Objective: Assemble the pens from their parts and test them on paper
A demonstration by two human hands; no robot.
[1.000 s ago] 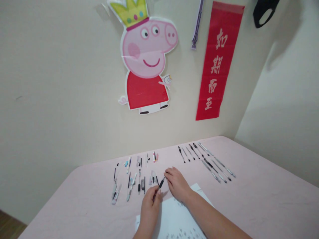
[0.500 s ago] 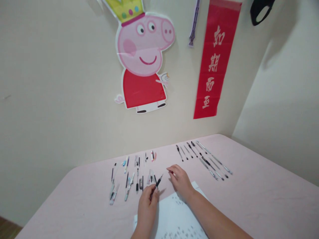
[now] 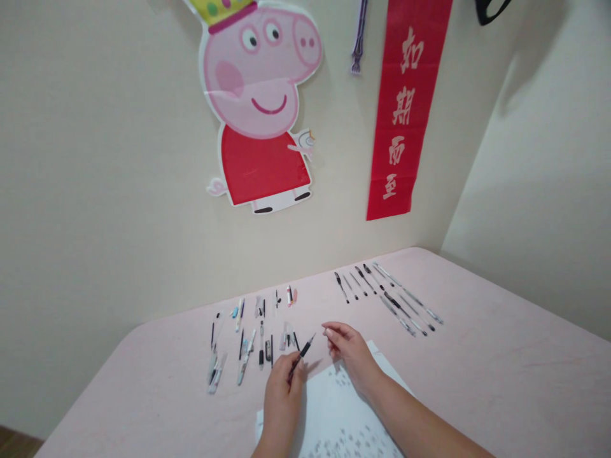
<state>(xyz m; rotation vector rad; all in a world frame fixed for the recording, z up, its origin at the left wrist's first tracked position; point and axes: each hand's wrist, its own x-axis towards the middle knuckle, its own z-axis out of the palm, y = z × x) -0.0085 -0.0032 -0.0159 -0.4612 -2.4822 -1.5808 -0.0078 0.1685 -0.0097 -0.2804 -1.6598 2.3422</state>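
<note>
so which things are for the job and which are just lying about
Likely job things:
slim black pen in left hand
black, white and clear plastic pen pieces
slim black and grey pens, right

Likely just there:
pink pig cutout in red
long red banner
purple hanging strip
white marked paper sheet, perhaps

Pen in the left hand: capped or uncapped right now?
Uncapped at the far end: the dark pen narrows to a thin, bare tip, with nothing fitted over it. The left hand partly covers the rest.
</note>
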